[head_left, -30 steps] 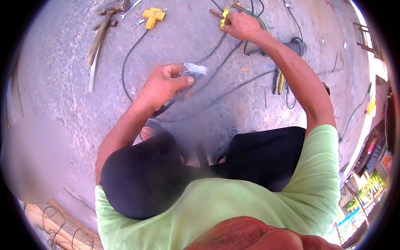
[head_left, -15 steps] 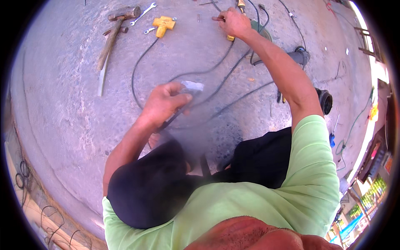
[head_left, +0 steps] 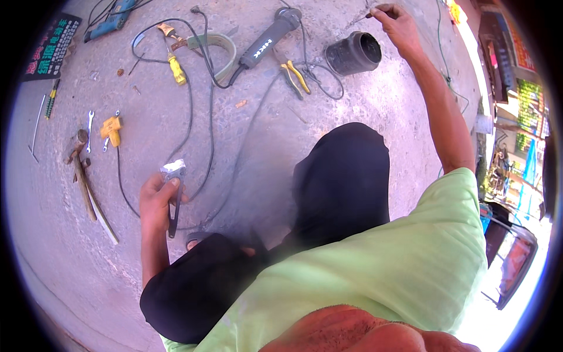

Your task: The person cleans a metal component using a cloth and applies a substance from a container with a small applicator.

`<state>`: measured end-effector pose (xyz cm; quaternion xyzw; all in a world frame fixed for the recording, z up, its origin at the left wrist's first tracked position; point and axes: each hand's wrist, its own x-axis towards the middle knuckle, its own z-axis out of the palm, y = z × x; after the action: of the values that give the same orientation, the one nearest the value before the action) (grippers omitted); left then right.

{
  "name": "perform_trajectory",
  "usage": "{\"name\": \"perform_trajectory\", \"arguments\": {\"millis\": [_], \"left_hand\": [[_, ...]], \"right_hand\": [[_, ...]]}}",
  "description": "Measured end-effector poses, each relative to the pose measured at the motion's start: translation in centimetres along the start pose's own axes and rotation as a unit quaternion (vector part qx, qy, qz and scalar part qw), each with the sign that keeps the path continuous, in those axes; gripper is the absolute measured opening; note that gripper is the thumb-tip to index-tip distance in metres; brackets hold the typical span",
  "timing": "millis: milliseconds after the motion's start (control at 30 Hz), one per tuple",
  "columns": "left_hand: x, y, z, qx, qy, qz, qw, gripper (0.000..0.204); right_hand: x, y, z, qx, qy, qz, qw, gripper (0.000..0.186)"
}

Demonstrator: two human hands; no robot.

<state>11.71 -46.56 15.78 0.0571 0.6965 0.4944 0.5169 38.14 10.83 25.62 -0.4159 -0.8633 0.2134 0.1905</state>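
In my left hand, above the floor beside my knee, is a dark flat bar with a silvery crumpled-looking end; thumb and fingers close on it. My right arm reaches far out to the upper right. The right hand pinches a slim tool with a thin shaft, which looks like a screwdriver; the fingers partly cover its handle. Just left of that hand lies a black, wide-mouthed jar, its opening toward the right. Yellow-handled pliers rest on the concrete left of the jar.
A grey corded power tool, a green ring-shaped strap and a yellow connector lie ahead. Leftward are a yellow socket block, a wrench and a hammer. Cables loop across the floor. A blue power tool sits farther off.
My view has swung to the right. My right hand has left the area by the strap and yellow connector, reached past the jar and taken the slim tool. The left hand still holds the bar.
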Motion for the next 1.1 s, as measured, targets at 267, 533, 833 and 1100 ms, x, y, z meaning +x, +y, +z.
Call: {"name": "perform_trajectory", "arguments": {"millis": [267, 533, 833, 1100], "left_hand": [[0.8, -0.2, 0.8, 0.028, 0.021, 0.0, 0.999, 0.016], [0.9, 0.3, 1.6, 0.034, 0.025, -0.013, 0.999, 0.017], [1.4, 0.2, 1.8, 0.036, 0.021, -0.015, 0.999, 0.019], [1.1, -0.1, 1.4, 0.029, 0.025, -0.018, 0.999, 0.023]], "right_hand": [[-4.8, 11.8, -2.0, -0.105, 0.063, 0.099, 0.988, 0.029], [-5.0, 11.0, -0.7, -0.209, -0.032, 0.007, 0.977, 0.031], [-4.8, 12.5, 0.3, -0.258, -0.066, 0.003, 0.964, 0.028], [-5.1, 11.9, 0.9, -0.248, -0.042, 0.002, 0.968, 0.028]]}}
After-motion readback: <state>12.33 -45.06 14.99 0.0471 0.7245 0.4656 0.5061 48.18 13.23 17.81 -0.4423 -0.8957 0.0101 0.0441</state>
